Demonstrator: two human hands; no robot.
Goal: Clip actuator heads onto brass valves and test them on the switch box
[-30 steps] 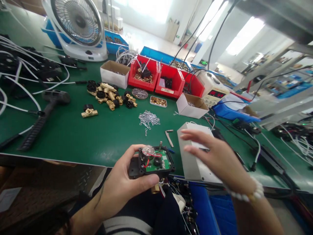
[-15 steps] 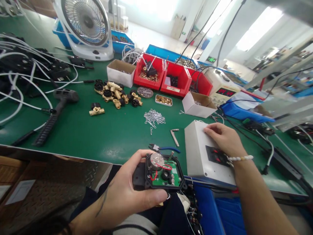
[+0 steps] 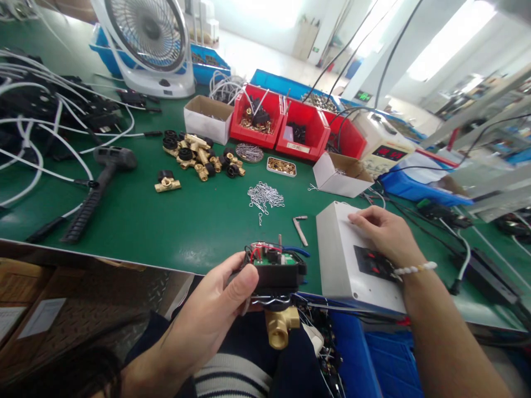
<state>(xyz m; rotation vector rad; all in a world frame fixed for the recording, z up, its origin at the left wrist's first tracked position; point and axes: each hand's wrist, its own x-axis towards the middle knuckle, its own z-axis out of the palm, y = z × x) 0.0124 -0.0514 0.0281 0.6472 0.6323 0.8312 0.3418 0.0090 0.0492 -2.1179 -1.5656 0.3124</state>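
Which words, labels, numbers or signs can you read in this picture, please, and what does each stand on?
None reads clearly enough to quote.
Label on the middle red bin: too blurred.
Red digits on the white instrument: too blurred.
Green signs in the background: too small and blurred.
Paper at lower left: any print is unreadable.
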